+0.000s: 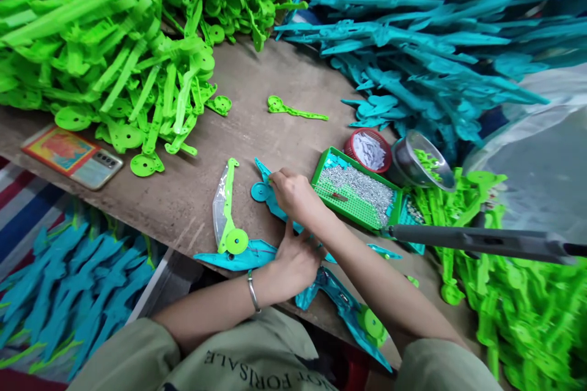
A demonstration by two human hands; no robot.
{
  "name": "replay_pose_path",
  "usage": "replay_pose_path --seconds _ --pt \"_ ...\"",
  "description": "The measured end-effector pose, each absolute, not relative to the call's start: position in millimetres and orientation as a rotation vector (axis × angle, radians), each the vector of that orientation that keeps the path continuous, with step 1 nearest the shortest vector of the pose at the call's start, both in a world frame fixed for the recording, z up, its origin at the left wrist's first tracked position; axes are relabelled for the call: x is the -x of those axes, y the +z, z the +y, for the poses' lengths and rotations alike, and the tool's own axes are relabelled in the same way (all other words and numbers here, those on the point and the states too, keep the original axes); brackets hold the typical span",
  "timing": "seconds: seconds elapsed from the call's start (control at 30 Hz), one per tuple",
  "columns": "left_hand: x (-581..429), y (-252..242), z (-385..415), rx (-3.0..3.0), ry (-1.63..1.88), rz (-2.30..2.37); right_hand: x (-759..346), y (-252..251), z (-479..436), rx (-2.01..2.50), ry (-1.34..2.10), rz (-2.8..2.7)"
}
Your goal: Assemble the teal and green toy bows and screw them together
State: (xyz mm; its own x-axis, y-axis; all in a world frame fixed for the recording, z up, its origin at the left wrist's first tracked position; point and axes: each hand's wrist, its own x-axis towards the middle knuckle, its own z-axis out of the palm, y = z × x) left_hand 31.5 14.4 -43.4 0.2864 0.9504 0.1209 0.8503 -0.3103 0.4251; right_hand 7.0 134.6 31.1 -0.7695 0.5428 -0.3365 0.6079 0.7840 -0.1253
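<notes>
My right hand (293,192) is closed, its fingertips pinched at the upper end of a blue plastic part (271,198) with a round disc. Just below it, my left hand (298,261) is bent with its fingers around the lower end of that part; some fingertips are hidden behind my right wrist. To the left lies a green lever piece (229,208) with a clear blade-shaped sheet. A longer blue shell (243,255) rests along the table edge beside my left wrist. Under my right forearm is another blue piece (342,296) with a green disc (372,325).
A green basket (353,211) of small metal screws stands right of my hands, beside a red basket (369,149) and a metal bowl (424,162). A grey electric screwdriver (463,239) juts in from the right. Heaped green parts (92,36), blue parts (435,30) and a phone (73,156) surround the table.
</notes>
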Motion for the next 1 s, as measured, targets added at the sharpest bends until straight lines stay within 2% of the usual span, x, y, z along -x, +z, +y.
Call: replay_pose_path --seconds 0.13,0.33,0.53,0.63,0.8,1.0 --pt "-29 -37 12 -2.261 0.453 1.649 -3 35 130 -0.812 -0.228 2.633" --pt "-25 -29 17 -2.199 0.318 1.560 -1 36 134 -0.738 -0.250 2.678" --pt "-16 -8 23 -2.176 0.181 1.534 -18 39 139 -0.808 -0.527 2.795" --pt "-13 0 22 -2.197 0.161 1.535 -51 54 132 -0.900 -0.688 2.883" --pt "-12 -1 20 -2.232 0.144 1.574 -145 96 106 -0.904 -0.742 2.918" --pt "-12 -5 17 -2.215 0.173 1.595 -259 114 76 -1.387 -0.498 2.836"
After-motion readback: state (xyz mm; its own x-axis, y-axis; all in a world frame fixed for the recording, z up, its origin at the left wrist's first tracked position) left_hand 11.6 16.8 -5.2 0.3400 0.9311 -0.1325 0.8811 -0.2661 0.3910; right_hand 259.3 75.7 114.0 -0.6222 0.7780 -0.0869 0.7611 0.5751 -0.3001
